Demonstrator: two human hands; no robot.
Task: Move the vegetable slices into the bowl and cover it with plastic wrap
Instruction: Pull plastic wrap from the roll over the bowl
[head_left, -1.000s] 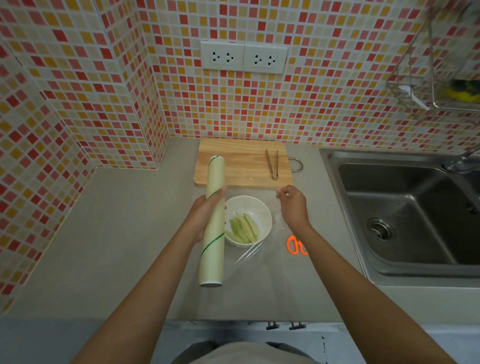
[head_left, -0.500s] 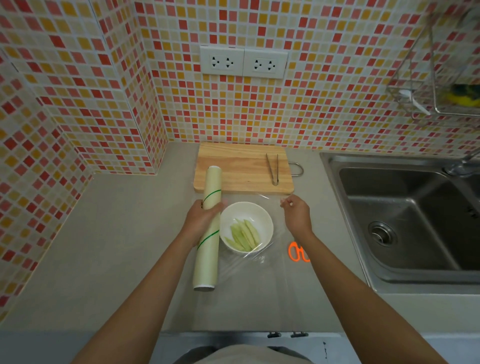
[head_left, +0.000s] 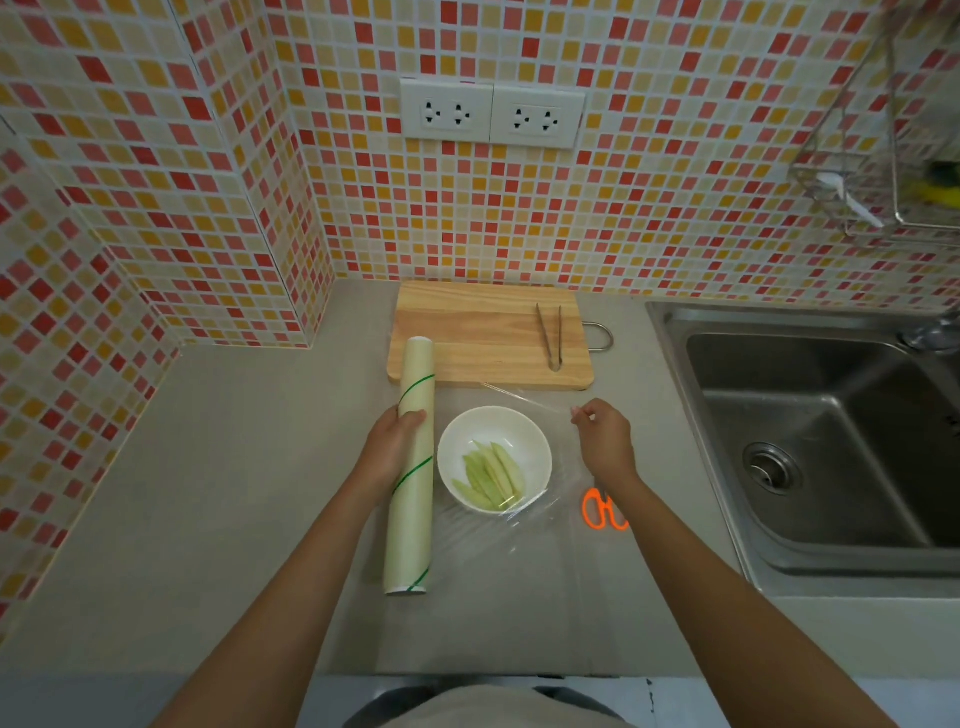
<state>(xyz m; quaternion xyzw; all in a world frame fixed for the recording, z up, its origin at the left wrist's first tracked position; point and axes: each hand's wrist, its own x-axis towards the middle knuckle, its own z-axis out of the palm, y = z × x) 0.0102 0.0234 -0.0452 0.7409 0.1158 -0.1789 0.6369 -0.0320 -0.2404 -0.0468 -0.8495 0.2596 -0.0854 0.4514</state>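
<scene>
left hand (head_left: 393, 449): grips roll (head_left: 411, 467), anchoring it beside bowl (head_left: 494, 458)
right hand (head_left: 605, 441): pinches film (head_left: 524, 400) edge, stretching sheet over slices (head_left: 491, 475)
scissors (head_left: 602, 510): near, likely for cutting

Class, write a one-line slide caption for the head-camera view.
Left hand grips the wrap roll while right hand pinches the film over the bowl of vegetable slices.
</scene>
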